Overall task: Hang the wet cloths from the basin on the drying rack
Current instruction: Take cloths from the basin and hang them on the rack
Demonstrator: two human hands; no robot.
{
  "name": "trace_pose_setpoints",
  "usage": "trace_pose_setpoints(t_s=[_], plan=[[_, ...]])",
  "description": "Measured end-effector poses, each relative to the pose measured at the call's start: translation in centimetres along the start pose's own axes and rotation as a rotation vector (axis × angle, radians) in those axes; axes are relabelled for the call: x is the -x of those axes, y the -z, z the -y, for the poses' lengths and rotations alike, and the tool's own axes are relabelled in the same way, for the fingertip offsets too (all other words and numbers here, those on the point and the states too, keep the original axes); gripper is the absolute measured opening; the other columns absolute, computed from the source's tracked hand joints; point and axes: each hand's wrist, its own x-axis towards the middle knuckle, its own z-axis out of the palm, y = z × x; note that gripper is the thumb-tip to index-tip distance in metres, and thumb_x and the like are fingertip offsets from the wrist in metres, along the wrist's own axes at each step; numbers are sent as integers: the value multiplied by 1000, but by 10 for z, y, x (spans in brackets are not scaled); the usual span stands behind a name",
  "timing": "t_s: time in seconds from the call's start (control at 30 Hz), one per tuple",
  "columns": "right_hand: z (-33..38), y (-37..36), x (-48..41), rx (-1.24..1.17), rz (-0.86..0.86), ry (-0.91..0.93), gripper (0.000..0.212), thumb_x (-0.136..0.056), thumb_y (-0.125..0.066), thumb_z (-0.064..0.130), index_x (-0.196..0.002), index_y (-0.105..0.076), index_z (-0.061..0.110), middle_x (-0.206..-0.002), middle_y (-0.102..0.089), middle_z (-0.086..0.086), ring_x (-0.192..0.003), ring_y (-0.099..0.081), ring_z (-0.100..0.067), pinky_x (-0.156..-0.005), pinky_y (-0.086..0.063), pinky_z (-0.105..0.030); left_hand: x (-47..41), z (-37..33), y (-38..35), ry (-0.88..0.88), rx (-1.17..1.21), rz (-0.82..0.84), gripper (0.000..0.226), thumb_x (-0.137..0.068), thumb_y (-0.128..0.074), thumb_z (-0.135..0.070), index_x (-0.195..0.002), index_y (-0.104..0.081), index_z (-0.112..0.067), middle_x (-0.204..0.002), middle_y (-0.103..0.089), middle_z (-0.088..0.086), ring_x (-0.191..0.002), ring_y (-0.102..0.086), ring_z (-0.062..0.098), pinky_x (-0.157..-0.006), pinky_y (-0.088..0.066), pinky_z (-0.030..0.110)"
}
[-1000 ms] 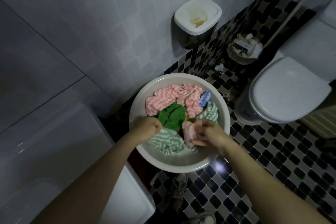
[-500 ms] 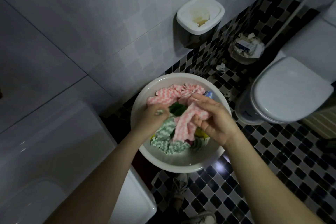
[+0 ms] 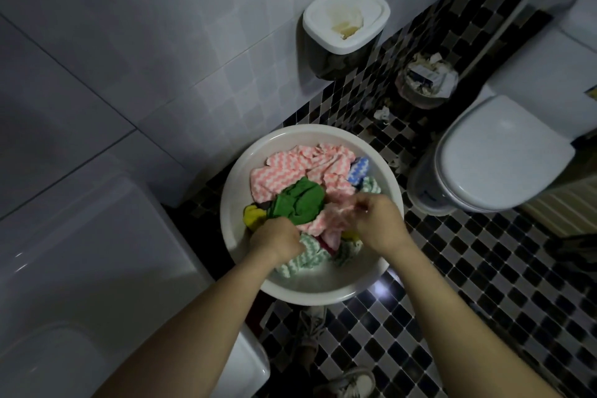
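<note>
A white round basin (image 3: 323,287) stands on the checkered floor, holding several wet cloths. A pink zigzag cloth (image 3: 300,168) lies at the back, a plain green cloth (image 3: 300,202) in the middle, a mint zigzag cloth (image 3: 303,260) at the front, a blue one (image 3: 359,168) at the right. My left hand (image 3: 276,241) is curled down into the pile at the edge of the green and mint cloths. My right hand (image 3: 379,224) pinches a second pink zigzag cloth (image 3: 326,220) low over the pile. No drying rack is in view.
A white bathtub edge (image 3: 97,268) runs along the left. A toilet with closed lid (image 3: 497,155) stands to the right, a full waste bin (image 3: 426,81) behind it. A white-lidded container (image 3: 345,16) hangs on the tiled wall. My shoes (image 3: 313,329) show below the basin.
The pink cloth that my right hand had lifted is back down on the pile. Both hands have dropped lower into the basin, and the green cloth is uncovered again.
</note>
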Motion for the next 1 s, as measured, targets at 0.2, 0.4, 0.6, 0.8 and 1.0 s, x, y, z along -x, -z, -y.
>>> trace_pose_setpoints(t_s=[0.2, 0.4, 0.6, 0.8, 1.0], plan=[[18, 17, 10, -918, 221, -202, 22, -93, -50, -5, -83, -61, 11, -72, -64, -6, -58, -60, -13, -51, -52, -23, 38, -4, 57, -181, 571, -103, 12, -75, -66, -18, -67, -62, -10, -59, -49, -2, -59, -46, 11, -54, -34, 23], [37, 20, 18, -766, 528, 91, 41, -83, -66, -1, -119, -64, 19, -114, -69, 1, -101, -65, -17, -90, -51, -30, 70, -17, 96, -282, 815, 92, 7, -70, -62, -22, -68, -68, -18, -72, -62, 7, -73, -57, 18, -72, -43, 34], [50, 26, 26, -545, 426, 90, 12, -82, -72, 3, -89, -73, 13, -76, -71, -8, -67, -64, -18, -69, -59, -35, 73, -18, 104, -307, 697, -94, 28, -84, -71, -11, -65, -73, -31, -69, -69, -15, -69, -61, -2, -69, -44, 11], [55, 36, 27, 182, 212, 214, 19, -80, -76, 25, -86, -58, 25, -75, -56, 7, -70, -54, -14, -66, -44, -28, 70, -4, 109, -337, 372, -192, 14, -81, -76, -25, -71, -69, -32, -71, -64, -21, -70, -57, -10, -73, -40, 14], [65, 44, 35, 223, 197, 285, 49, -83, -72, 25, -129, -57, 29, -125, -56, 3, -110, -57, -13, -91, -45, -27, 76, -6, 110, -367, 270, -205, 14, -84, -72, -29, -71, -68, -26, -68, -63, -13, -68, -56, -4, -67, -40, 16]])
